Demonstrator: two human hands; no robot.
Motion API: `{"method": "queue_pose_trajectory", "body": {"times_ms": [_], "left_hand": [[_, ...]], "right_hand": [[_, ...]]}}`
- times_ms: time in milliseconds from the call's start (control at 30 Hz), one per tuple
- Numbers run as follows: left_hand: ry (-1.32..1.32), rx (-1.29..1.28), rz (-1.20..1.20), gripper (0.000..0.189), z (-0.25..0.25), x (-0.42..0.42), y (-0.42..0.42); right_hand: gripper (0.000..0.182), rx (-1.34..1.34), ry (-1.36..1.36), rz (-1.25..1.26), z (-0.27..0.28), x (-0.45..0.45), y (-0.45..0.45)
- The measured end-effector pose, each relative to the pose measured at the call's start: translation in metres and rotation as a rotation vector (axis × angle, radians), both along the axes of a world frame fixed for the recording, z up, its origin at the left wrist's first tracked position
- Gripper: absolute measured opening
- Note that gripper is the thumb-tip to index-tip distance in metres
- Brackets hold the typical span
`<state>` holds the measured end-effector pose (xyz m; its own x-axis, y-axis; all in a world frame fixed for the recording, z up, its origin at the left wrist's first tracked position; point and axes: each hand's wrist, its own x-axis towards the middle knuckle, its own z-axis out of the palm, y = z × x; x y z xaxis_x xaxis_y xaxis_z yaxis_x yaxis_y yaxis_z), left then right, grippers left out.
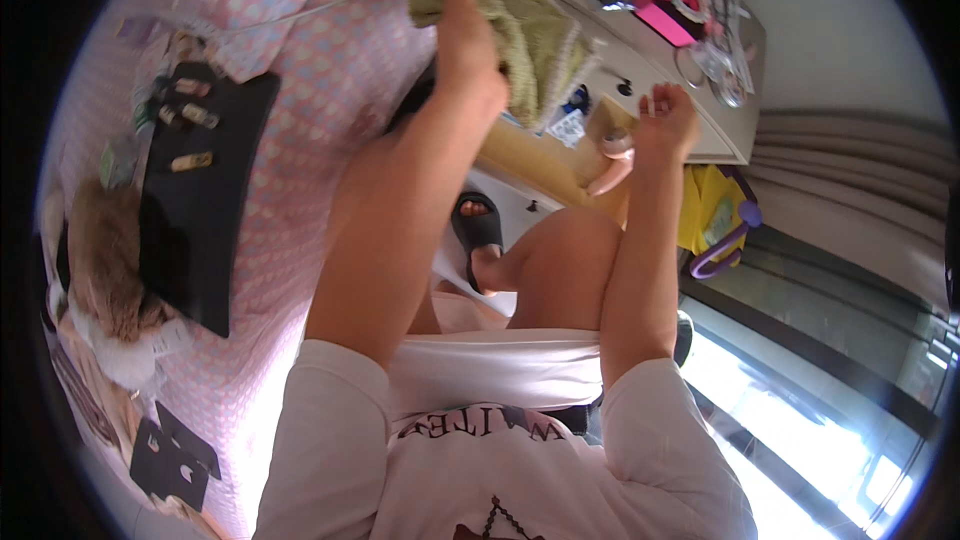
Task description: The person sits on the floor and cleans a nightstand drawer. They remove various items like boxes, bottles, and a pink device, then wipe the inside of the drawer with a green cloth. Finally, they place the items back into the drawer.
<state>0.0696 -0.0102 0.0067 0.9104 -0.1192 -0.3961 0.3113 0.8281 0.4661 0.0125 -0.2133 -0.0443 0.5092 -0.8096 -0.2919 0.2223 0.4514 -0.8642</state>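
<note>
My left hand (471, 34) is raised at the top middle, against a green cloth (534, 52) that looks like a towel; its fingers are partly hidden by the folds, and the cloth hangs to the right over an open drawer (517, 157). At the drawer's right side my right hand (667, 120) hovers with its fingers curled; whether anything is in it cannot be told. Below and left of that hand lies a pinkish curved object (613, 169). A printed card or packet (568, 128) and a dark blue item (577, 99) lie under the cloth's lower edge.
A pink and black case (675, 4) and clear plastic items (724, 75) stand on the cabinet top. A yellow bag (709, 206) with a purple hook (724, 251) hangs below. Left, a black board (202, 202) with small clips and a brown furry item (106, 262) rest on the patterned bed cover (292, 127).
</note>
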Motion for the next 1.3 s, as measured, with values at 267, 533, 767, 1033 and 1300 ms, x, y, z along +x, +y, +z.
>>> {"method": "queue_pose_trajectory", "body": {"times_ms": [267,533,767,1033,1300], "left_hand": [[0.05,0.136,-0.001,0.054,0.012,0.0,-0.006],[-0.04,0.203,0.056,0.047,0.006,0.014,0.015],[-0.108,0.29,0.01,0.047,0.017,0.005,0.022],[-0.031,0.226,0.014,0.049,0.018,0.01,0.017],[-0.021,0.085,0.023,0.048,0.022,0.006,0.019]], "right_hand": [[0.018,0.373,0.129,0.024,-0.045,0.001,-0.014],[0.025,-0.013,0.391,0.077,-0.079,0.005,-0.007],[0.014,-0.065,0.701,0.315,-0.183,0.014,-0.003],[0.04,-0.599,0.914,0.313,-0.257,0.024,-0.004],[0.065,-0.842,0.874,0.298,-0.218,0.037,0.019]]}}
